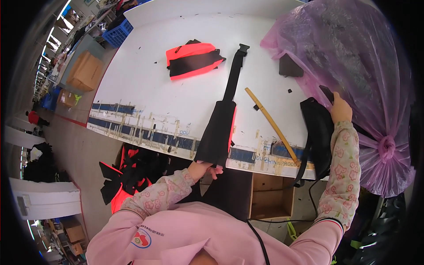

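Note:
A black fabric piece (pixel 216 132) with a bright orange-red edge lies on the near part of the table. From its narrow far end runs a black webbing strap (pixel 232 81) tipped with a plastic buckle (pixel 243 47). My left hand (pixel 204 170) is closed on the piece's near end at the table edge, some fingers hidden beneath it. At the right, my right hand (pixel 341 108) grips a dark flat piece (pixel 326 93) whose kind I cannot make out. Just left of that hand is a black fabric pouch (pixel 316 130) with a strap hanging over the edge.
An orange-red and black fabric bundle (pixel 194 60) lies farther back. A yellow wooden stick (pixel 272 126) rests between the strap and the pouch. A large purple plastic bag (pixel 349 48) covers the right side, with a dark square (pixel 290 66) beside it. An open wooden drawer (pixel 271 198) is below.

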Demonstrator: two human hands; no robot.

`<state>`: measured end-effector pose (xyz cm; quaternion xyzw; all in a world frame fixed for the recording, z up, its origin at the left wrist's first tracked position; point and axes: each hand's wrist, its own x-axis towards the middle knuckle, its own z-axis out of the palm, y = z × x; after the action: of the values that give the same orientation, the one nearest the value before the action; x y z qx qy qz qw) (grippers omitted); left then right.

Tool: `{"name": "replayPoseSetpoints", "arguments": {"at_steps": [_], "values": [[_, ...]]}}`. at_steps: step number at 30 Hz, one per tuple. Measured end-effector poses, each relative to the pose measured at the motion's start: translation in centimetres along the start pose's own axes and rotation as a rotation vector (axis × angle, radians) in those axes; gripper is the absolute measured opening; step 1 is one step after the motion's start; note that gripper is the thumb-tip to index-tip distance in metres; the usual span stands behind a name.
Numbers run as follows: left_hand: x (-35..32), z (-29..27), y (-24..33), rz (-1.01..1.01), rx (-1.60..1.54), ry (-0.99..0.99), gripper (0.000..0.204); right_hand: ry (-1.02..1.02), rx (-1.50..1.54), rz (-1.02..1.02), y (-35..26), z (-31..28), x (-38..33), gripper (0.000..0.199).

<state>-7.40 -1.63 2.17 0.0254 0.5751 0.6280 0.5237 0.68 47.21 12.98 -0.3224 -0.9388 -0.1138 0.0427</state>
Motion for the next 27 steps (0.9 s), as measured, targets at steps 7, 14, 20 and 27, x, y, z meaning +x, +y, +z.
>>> {"name": "replayPoseSetpoints", "arguments": {"at_steps": [7,14,20,27], "values": [[0.7,-0.8,0.1,-0.002,-0.057,-0.081,0.025,0.310,1.038,-0.335,-11.2,-12.0,-13.8,0.022],[1.3,0.4,0.1,0.033,-0.454,-0.177,0.018,0.161,1.537,-0.756,-18.8,-12.4,-25.9,0.036],[-0.7,1.3,1.2,0.218,-0.260,-0.281,0.018,0.306,1.272,-0.730,-20.9,-11.6,-27.9,0.042],[1.0,0.9,-1.0,0.159,-0.205,-0.081,0.023,0.367,1.038,-0.729,-21.0,-12.6,-27.9,0.047]]}}
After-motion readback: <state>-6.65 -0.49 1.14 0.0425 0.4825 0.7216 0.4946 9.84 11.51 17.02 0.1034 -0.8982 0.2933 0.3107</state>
